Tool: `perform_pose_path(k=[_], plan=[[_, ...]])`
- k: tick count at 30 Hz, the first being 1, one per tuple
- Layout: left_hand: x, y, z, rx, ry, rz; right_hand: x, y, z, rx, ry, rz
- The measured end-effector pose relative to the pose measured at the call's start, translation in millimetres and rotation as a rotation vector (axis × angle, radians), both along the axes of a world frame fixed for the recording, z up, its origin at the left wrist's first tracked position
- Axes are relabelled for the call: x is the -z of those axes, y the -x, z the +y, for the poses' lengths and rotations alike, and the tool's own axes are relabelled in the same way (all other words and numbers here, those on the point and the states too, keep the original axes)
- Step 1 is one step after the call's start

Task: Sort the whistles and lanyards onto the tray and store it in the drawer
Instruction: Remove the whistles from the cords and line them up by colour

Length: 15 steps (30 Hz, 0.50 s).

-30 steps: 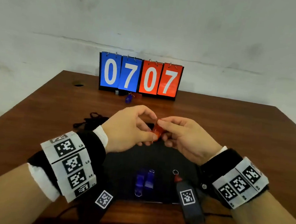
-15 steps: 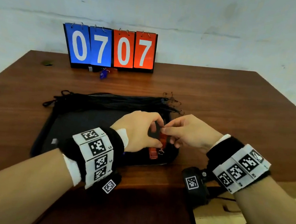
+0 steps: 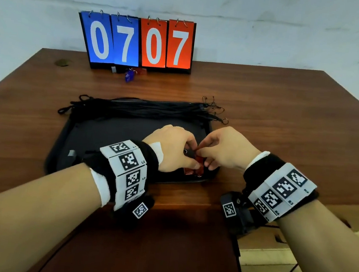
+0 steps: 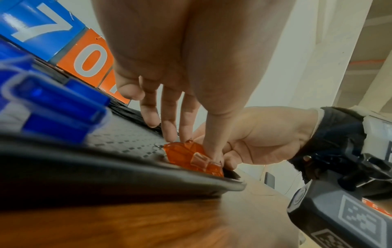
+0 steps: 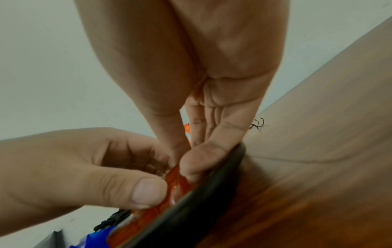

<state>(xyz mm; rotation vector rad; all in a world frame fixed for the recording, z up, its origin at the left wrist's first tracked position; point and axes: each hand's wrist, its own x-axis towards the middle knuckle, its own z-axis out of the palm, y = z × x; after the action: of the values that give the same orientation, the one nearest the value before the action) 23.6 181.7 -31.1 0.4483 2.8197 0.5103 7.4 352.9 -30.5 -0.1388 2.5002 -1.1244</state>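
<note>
You're seeing plastic, cord and wood.
The table [image 3: 287, 116] is showing smooth grained wood; the tray [image 4: 127, 142] is looking matt and dotted; the orange whistle [image 4: 184, 150] and blue whistles [image 4: 63, 107] are gleaming, translucent plastic; the lanyards [image 3: 145, 110] are lying as dull cord.

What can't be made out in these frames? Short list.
- Red whistles: head view, count hidden under the left hand and right hand; both wrist views are too close to count them.
- Blue whistles: left wrist view, blurred and cut off by the left edge.
- Small things at the foot of the scoreboard: head view, too small to identify.
- Drawer: in no view.
</note>
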Motion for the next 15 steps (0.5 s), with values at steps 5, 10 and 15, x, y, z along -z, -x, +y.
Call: perform_pose_path(k=[5,10,15], plan=[[-5.0,-2.3,-1.3,0.005,0.008,-0.016,-2.0,-1.6,-3.6,-0.022,-0.111,0.045],[-15.1,-8.5,-11.5,-0.034,-0.077,0.017,-10.3,-10.6,-12.8,0.049,-0.144,0.094],[-27.4,-0.7,-31.6,-0.051,-0.154,0.076,-34.1,-9.3,-27.6,0.044,-0.213,0.266]])
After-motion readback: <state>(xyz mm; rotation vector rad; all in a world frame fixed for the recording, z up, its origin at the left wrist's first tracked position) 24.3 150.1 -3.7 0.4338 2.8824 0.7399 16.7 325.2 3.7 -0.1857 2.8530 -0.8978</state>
